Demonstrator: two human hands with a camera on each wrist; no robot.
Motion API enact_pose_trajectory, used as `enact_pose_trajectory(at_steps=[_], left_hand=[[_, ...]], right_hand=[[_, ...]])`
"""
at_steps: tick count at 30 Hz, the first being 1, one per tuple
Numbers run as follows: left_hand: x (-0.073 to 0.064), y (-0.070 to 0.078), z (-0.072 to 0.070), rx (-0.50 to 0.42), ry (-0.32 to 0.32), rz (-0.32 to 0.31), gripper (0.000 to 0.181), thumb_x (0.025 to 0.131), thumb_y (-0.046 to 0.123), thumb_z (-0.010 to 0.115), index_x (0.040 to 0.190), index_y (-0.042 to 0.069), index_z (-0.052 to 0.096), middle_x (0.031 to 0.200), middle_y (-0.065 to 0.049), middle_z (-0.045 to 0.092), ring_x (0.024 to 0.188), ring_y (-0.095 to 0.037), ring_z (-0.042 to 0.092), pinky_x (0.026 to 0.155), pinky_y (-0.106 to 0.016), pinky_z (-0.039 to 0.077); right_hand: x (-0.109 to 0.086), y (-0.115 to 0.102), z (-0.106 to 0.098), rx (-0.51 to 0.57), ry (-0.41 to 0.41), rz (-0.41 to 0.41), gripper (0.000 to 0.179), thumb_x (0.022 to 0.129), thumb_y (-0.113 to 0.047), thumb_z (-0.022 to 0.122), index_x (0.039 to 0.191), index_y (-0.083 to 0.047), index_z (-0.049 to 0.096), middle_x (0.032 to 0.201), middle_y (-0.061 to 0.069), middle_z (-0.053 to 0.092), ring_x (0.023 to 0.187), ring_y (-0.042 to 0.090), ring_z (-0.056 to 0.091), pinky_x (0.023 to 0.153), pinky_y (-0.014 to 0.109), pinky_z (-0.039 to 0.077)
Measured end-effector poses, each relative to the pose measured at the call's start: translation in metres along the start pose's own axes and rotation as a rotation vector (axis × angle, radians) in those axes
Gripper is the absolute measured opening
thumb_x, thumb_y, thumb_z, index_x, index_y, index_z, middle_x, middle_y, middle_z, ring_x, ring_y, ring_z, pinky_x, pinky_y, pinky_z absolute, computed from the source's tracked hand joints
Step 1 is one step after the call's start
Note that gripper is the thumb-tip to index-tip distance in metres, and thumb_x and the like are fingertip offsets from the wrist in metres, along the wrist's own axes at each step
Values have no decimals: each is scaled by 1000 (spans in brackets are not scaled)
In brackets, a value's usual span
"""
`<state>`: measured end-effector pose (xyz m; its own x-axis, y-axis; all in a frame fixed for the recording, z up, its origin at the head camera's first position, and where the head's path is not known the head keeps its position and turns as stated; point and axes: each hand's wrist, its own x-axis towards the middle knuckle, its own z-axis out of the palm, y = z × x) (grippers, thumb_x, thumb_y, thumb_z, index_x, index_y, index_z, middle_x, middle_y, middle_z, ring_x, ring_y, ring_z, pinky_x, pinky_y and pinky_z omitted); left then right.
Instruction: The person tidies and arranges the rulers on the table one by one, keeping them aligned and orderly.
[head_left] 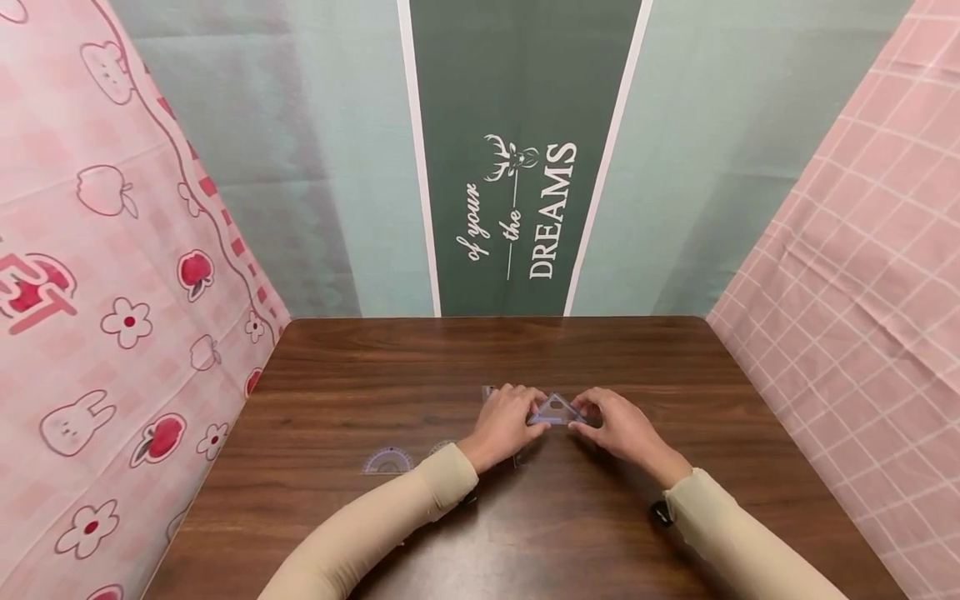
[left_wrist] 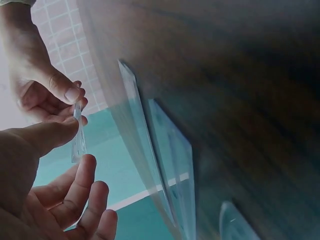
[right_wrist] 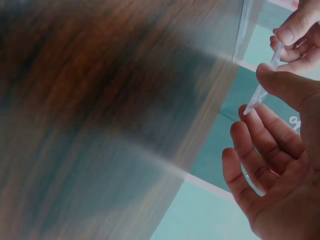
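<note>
A clear set square (head_left: 556, 419) with bluish edges and a small cut-out is held up over the table, between both hands. At its left corner my left hand (head_left: 504, 423) pinches it between thumb and fingers. My right hand (head_left: 624, 427) pinches the opposite corner. Seen edge-on in the left wrist view, the set square (left_wrist: 78, 142) is a thin clear strip, with the left thumb on one face. In the right wrist view, the right thumb and index finger grip the tapered end of the set square (right_wrist: 257, 100), the other fingers spread loosely.
A clear protractor (head_left: 388, 461) lies on the brown wooden table (head_left: 337, 375) to the left. Another curved clear piece (head_left: 441, 446) is partly covered by the left forearm. Beyond the left hand, a clear ruler corner (head_left: 487, 391) shows. Patterned cloths hang around the table.
</note>
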<state>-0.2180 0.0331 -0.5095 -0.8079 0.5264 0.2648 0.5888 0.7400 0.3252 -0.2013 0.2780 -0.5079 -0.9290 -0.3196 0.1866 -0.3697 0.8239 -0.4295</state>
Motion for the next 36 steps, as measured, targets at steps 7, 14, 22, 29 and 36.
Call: enact_pose_trajectory(at_steps=[7,14,22,29,36], left_hand=[[-3,9,2,73,19,15,37,94,44,84,121,20,76,93,15,71,90,-9,61,78,-25,45],[-4,15,4,96,-3,30,35,93,43,85,117,19,76,89,16,73,90,-11,60,82,-28,46],[-8,24,9,187,-52,28,33,93,51,83,109,23,76,85,15,69,90,-12,59,80,-27,44],[-11,27,13,287,-72,50,35,92,60,80,105,27,72,96,11,68,95,-14,61,83,-29,47],[-12,30,12,276,-125,71,36,92,58,81,101,25,70,93,11,66,92,-14,60,81,-29,47]], right_hand=[[-7,2,-3,5,-27,6,25,90,-24,90,106,-13,75,91,-7,65,81,10,59,72,33,51],[-13,3,-3,-1,-51,30,24,90,-24,90,106,-13,75,88,-8,64,77,8,57,68,30,48],[-26,-1,-3,-16,-51,52,24,87,-23,92,100,-14,75,83,-10,63,75,7,56,66,28,47],[-33,-1,-1,4,-85,49,23,88,-23,91,100,-14,73,83,-9,63,73,6,55,64,26,45],[-36,-3,1,21,-116,80,25,87,-21,92,101,-13,73,86,-8,65,76,9,59,66,28,48]])
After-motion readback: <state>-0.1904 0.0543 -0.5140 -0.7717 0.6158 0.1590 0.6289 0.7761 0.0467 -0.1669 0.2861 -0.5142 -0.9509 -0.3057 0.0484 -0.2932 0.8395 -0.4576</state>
